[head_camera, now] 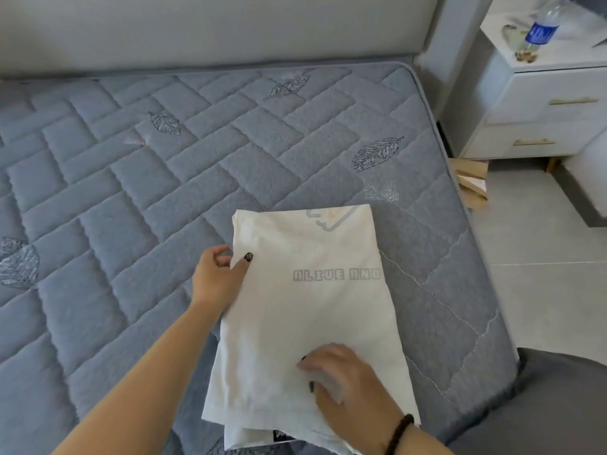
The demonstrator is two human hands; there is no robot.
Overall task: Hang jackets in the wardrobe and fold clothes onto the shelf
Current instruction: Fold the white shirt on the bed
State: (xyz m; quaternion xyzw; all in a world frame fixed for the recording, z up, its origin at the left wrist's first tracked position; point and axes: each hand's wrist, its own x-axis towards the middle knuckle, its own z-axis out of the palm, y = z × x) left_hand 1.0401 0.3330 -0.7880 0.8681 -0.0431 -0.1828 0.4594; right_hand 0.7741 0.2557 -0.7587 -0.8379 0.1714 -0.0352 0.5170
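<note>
A white T-shirt (pixel 315 310) with grey printed letters lies folded into a long rectangle on the blue quilted mattress (pixel 138 198), near its right edge. My left hand (pixel 218 277) pinches the shirt's left edge about a third of the way down, thumb on top of the cloth. My right hand (pixel 348 379) rests on the lower part of the shirt with fingers curled and pressing the fabric; whether it grips a fold is hard to tell. No jacket, wardrobe or shelf is in view.
A padded grey headboard (pixel 210 27) runs along the back. To the right stands a white nightstand (pixel 542 106) with a water bottle (pixel 542 26) on top. Cardboard pieces (pixel 471 183) lie on the tiled floor beside the bed.
</note>
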